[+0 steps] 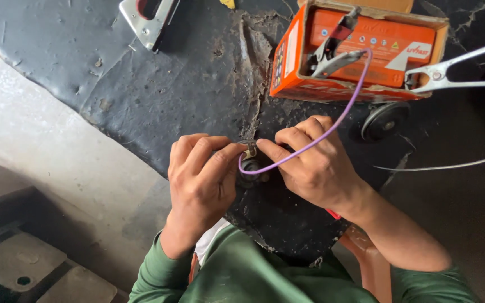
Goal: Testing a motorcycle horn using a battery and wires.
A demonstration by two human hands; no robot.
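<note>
From the head camera we see our left hand point(200, 174) and right hand point(310, 163) meeting at the centre of the frame, fingertips pinched together on a small metal terminal point(250, 149) at the end of a purple wire point(332, 124). The wire loops under our fingers, then runs up toward one o'clock to a grey clamp point(332, 56) resting in the orange battery box point(360, 53). A second clamp point(456, 70) lies at two o'clock, touching the box's right end. A black disc point(385, 119) sits just below the box, and a metal tool point(147, 19) at eleven o'clock. We judge the terminal could slip from so fine a pinch, and tugging the wire might drag its clamp loose.
</note>
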